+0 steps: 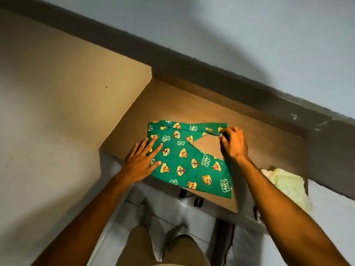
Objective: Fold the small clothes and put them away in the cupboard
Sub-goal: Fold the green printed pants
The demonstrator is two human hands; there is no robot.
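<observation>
Plainly, with the left hand (141, 163) flat and the right hand's (233, 143) grip pinching the shorts (184, 160), overhanging cloth risked sliding off the table (240, 120).

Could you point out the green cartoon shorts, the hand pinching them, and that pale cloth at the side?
green shorts (184, 160): head view, middle panel.
right hand (234, 143): head view, back of hand.
pale cloth (286, 183): head view, crumpled middle.

Both arms out, bare to the elbow.
Left hand (141, 163) lies flat, palm down, fingers spread and pointing far-right. Right hand (233, 143) is arched, wrist raised, thumb and fingertips drawn together in a pinch at its far side. Forearms angle inward; hands well apart.
</observation>
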